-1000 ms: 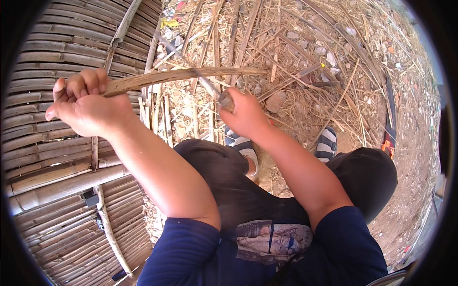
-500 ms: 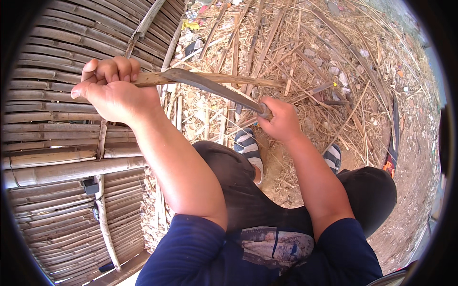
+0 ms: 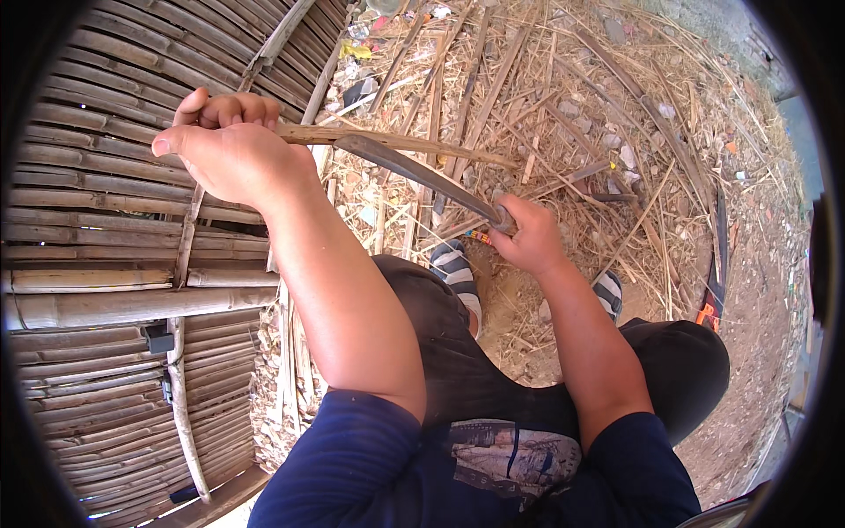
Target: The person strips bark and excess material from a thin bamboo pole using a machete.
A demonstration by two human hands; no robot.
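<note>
My left hand [image 3: 246, 157], up at the left beside the bamboo slats, is closed round one end of a split strip of wood or bamboo [image 3: 308, 134]. The strip's thin end points right, above the ground. My right hand [image 3: 532, 233] grips the handle of a long dark knife [image 3: 414, 175] with a bent tip. Its blade slants up to the left, and the tip lies against or just over the strip near my left hand; contact cannot be told for certain. Most of the handle is hidden in my right fist.
A bamboo-slat wall or platform [image 3: 97, 194] fills the left side. Dry straw and long split strips [image 3: 475, 84] litter the ground, with stones among them. At the right lies a dark long tool with an orange end [image 3: 707, 314]. My striped shoes [image 3: 453, 268] are below the knife.
Both hands have shifted slightly right, my right hand also down. The knife's tip has slid right along the strip. My grips are unchanged.
</note>
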